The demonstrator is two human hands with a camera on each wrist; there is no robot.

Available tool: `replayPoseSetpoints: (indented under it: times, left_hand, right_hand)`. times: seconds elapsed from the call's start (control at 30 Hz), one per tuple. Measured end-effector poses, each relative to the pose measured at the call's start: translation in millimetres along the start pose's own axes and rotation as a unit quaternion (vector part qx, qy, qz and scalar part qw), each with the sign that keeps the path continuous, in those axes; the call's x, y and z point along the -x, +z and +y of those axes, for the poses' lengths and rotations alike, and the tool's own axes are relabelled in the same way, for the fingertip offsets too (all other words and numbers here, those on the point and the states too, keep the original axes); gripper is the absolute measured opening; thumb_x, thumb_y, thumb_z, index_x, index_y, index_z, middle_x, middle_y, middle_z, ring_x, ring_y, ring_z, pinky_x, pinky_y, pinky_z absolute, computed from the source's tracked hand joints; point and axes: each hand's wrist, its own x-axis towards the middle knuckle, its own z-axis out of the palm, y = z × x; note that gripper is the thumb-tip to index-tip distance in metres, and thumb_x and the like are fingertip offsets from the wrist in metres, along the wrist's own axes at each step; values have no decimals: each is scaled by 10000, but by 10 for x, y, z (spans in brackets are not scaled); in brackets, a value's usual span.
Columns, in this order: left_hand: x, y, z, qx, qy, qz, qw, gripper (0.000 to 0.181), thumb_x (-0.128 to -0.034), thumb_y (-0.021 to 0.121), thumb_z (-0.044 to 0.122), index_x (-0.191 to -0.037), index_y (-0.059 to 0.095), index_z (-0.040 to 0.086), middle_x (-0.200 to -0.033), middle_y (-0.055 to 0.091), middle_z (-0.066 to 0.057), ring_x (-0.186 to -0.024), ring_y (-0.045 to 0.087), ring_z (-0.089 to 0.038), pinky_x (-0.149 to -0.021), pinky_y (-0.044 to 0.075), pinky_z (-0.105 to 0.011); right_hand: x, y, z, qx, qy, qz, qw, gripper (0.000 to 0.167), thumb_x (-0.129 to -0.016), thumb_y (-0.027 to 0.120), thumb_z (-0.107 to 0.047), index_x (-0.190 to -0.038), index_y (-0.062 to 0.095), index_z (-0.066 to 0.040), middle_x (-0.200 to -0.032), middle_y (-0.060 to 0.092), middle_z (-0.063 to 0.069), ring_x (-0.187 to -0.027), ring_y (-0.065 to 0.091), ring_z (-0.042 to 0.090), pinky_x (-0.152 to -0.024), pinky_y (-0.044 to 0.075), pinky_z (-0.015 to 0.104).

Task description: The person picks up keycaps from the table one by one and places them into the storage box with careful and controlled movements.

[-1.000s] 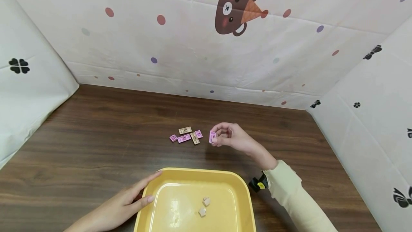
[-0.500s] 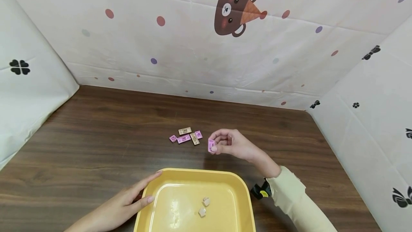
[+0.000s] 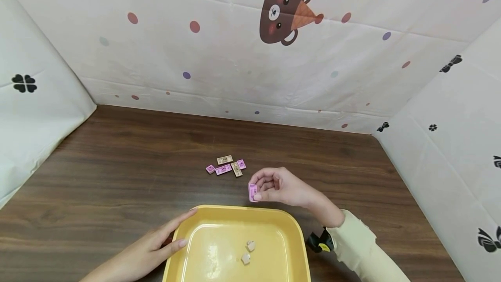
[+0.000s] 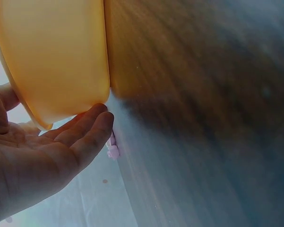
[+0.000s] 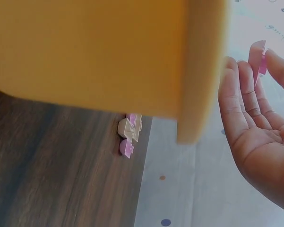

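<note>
In the head view my right hand (image 3: 283, 188) pinches a pink printed block (image 3: 253, 193) between thumb and fingertips, just beyond the far rim of a yellow tray (image 3: 244, 210). The right wrist view shows the same pink block (image 5: 257, 59) held upright at the fingertips. My left hand (image 3: 150, 249) holds the tray's left far corner, thumb over the rim. In the left wrist view its fingers (image 4: 92, 127) lie along the outer wall. Two small beige pieces (image 3: 250, 245) lie inside the tray, whose near part is out of frame.
Behind the tray, several pink (image 3: 223, 169) and beige blocks (image 3: 225, 159) lie in a loose cluster on the dark wooden table (image 3: 137, 160). A white patterned sheet (image 3: 219, 55) stands behind the table and along both sides.
My right hand has come nearer, toward the tray's far rim, bringing the pink block with it. The left hand and tray have stayed put.
</note>
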Motion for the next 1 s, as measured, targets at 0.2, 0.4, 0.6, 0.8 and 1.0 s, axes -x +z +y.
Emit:
replayPoseSetpoints:
  times: [0.2,0.4,0.6,0.8,1.0]
  left_hand:
    - [2,4,-7,75,26,-19,10000,534,-952,486,192,-1442,273,199,-1404,400,-42,-1201,414,-39,-886,396,-192]
    - [2,5,-8,130,124,-1,9998,536,-951,487,178,-1442,272,180,-1407,398,-33,-1184,431,-35,-883,398,-188]
    - [4,7,-9,117,171,28,9998,537,-950,490,170,-1441,274,174,-1398,410,-27,-1171,444,-37,-881,400,-188]
    - [4,5,-9,150,195,13,9997,535,-950,488,164,-1441,274,168,-1377,432,-51,-1156,455,-37,-873,403,-189]
    - [-1,3,-6,58,143,34,9999,532,-950,490,174,-1439,279,181,-1386,423,-36,-1166,444,-35,-874,403,-193]
  right_hand:
    - [36,58,-12,-124,-74,-216,9997,262,-798,655,26,-1019,552,121,-855,604,137,-774,567,68,-700,504,212]
    - [55,112,-12,-164,-321,-486,9982,262,-788,654,41,-1012,551,130,-873,606,222,-798,571,70,-727,510,255]
    - [79,192,-17,-224,-318,-786,9961,273,-783,663,30,-1018,556,119,-881,600,228,-802,569,63,-725,515,284]
    - [114,278,-22,3,-239,-1010,9946,264,-778,670,14,-1011,571,87,-877,607,194,-805,562,36,-720,517,302]
    - [140,335,-39,126,-178,-1361,9905,244,-788,668,1,-1007,579,59,-878,614,160,-811,557,26,-714,517,288]
